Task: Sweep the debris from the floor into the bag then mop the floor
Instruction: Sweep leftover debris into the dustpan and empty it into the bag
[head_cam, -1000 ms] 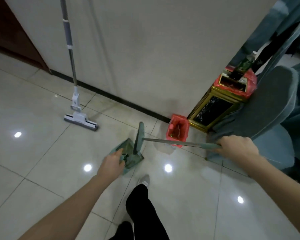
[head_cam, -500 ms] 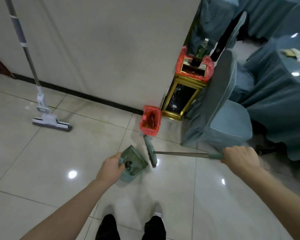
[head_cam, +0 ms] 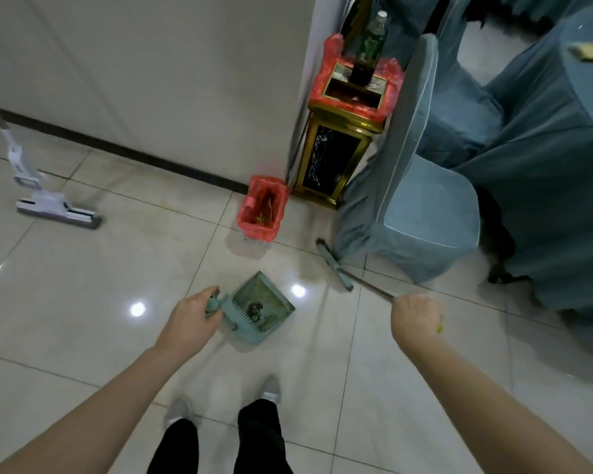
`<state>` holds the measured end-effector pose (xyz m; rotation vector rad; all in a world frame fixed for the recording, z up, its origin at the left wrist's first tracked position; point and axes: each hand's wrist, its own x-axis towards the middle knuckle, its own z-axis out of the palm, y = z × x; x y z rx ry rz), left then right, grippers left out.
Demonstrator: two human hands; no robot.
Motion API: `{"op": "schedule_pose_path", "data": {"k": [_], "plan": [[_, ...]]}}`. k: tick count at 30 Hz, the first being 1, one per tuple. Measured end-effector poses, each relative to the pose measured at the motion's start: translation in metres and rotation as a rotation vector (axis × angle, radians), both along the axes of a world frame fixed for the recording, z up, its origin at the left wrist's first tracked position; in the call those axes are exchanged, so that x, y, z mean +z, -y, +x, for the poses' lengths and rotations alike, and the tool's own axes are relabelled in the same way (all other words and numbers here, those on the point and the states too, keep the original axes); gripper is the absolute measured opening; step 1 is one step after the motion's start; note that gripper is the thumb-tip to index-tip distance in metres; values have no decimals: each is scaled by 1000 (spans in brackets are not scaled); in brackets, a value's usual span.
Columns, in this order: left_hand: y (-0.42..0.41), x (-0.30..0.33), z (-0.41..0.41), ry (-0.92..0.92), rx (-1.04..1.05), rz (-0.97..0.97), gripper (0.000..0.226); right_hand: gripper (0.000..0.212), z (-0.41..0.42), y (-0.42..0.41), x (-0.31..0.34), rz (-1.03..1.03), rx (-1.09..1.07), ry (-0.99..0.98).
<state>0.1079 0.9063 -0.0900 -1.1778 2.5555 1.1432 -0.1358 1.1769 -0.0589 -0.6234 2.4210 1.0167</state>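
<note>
My left hand (head_cam: 189,321) grips the short handle of the green dustpan (head_cam: 259,307), which sits low over the pale tiled floor (head_cam: 83,302) just ahead of my shoes (head_cam: 269,388) — a small dark clump of debris (head_cam: 254,307) lies inside it near the comb-like teeth at the back edge. My right hand (head_cam: 416,314) is curled around the thin handle of the broom (head_cam: 334,265); the broom's narrow green head rests on the floor off to the right, just beside the skirt of a blue-covered chair (head_cam: 411,206). Beyond the dustpan, a small bin lined with a red bag (head_cam: 262,208) stands on the floor near the wall's dark skirting, apart from both pan and broom, with a few bits visible at its bottom. Right of it is a taller gold-and-black bin (head_cam: 336,155), also red-lined, with a green bottle (head_cam: 370,42) on top. Far left, the mop (head_cam: 53,206) leans against the wall, its flat head on the tiles, untouched — its upper pole runs out of view.
</note>
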Motion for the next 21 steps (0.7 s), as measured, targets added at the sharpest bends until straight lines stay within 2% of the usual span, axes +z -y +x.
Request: {"op": "schedule_pose_path", "data": {"k": [2, 5, 6, 9, 16, 21], "plan": [[-8, -1, -6, 4, -9, 13, 42, 34, -11, -9, -8, -113, -215, 160], [-17, -2, -18, -8, -32, 36, 42, 27, -19, -21, -15, -288, -730, 413], [-18, -2, -22, -11, -46, 38, 43, 27, -18, -23, -16, -304, -789, 447], [-20, -4, -31, 14, -97, 1, 44, 23, 0, -21, -14, -282, -726, 491], [-17, -5, -29, 126, -131, -40, 41, 34, 58, -20, 15, -221, -654, 614], [-17, -2, -22, 143, -136, -87, 41, 51, 64, -49, 54, -351, -737, 604]]}}
